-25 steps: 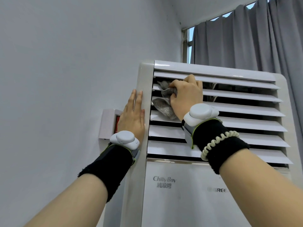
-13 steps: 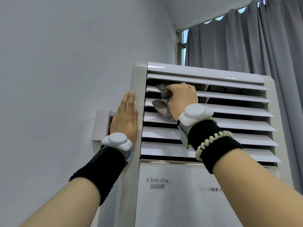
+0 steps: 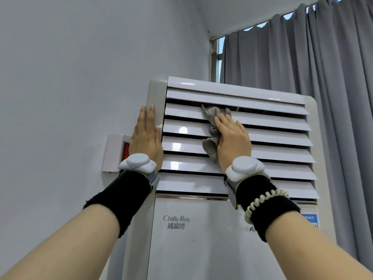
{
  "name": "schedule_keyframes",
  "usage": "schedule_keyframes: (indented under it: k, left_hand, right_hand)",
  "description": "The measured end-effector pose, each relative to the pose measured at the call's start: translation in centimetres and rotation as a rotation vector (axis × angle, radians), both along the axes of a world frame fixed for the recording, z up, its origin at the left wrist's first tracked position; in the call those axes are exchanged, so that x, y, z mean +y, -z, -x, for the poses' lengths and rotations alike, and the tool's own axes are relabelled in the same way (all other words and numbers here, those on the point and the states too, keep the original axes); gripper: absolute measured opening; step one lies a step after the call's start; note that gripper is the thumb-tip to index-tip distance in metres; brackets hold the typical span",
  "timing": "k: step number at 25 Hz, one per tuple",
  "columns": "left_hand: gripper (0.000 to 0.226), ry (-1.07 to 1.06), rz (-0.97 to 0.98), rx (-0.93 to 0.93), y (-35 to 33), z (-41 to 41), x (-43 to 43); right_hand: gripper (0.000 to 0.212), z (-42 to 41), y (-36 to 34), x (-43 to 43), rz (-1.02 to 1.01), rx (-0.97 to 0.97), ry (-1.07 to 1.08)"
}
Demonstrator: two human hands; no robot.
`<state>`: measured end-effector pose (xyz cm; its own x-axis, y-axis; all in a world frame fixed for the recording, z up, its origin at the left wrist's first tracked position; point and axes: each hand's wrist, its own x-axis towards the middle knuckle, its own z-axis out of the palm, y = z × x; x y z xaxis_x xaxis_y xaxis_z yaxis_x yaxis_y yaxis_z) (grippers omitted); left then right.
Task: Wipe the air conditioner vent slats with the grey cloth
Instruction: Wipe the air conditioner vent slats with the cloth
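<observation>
Nearest to me are both forearms, each in a black wristband carrying a white sensor pod; the right one also has a cream coil band.

My left hand lies flat, fingers extended and together, on the left side panel of the floor-standing air conditioner. It holds nothing and serves as a brace.

My right hand is flat with fingers extended, pressing the grey cloth against the vent slats. It is not a closed grip: the palm pins the cloth, whose upper edge is bunched at the gap under the second slat and whose lower tail hangs across the next two slats.

Procedure for the current step, as I judge it:
1. Keep the left palm on the panel so the cabinet does not rock.
2. Keep palm pressure even and light; the slats look thin and may flex or pivot.
3. Travel along a slat's length, not across slats, so the cloth does not snag in a gap.
4. Re-bunch the loose tail under the palm before moving right.

Most of the slat area to the right appears not yet covered. Behind the unit are a grey curtain and a wall switch box.
</observation>
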<state>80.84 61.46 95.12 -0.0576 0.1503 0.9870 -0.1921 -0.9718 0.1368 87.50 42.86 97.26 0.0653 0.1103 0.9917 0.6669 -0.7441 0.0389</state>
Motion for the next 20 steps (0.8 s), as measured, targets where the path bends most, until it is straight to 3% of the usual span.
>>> schedule_keyframes:
  k: [3, 7, 10, 13, 17, 20]
  left_hand:
    - [0.051, -0.031, 0.014, 0.015, 0.2, 0.0, 0.1]
    - [0.051, -0.031, 0.027, 0.038, 0.3, 0.1, 0.1]
    - [0.050, -0.026, 0.040, 0.031, 0.3, 0.2, 0.0]
    - [0.049, -0.027, 0.036, 0.028, 0.3, 0.3, 0.0]
    - [0.049, -0.020, 0.020, 0.042, 0.4, 0.4, 0.0]
    - [0.048, -0.028, 0.026, 0.033, 0.3, 0.4, 0.0]
  right_hand:
    - [0.048, 0.5, 0.4, -0.4, -0.037, -0.009, -0.066]
    - [0.033, 3.4, -0.9, -1.3, -0.372, -0.075, -0.444]
    - [0.029, 5.6, -3.7, -1.0, -0.505, -0.234, -0.536]
    - [0.032, 6.6, -5.9, 1.0, -0.352, -0.168, -0.488]
    - [0.034, 5.1, -6.2, 4.3, -0.114, 0.038, -0.157]
    - [0.030, 5.2, -6.6, 6.6, -0.030, -0.011, -0.106]
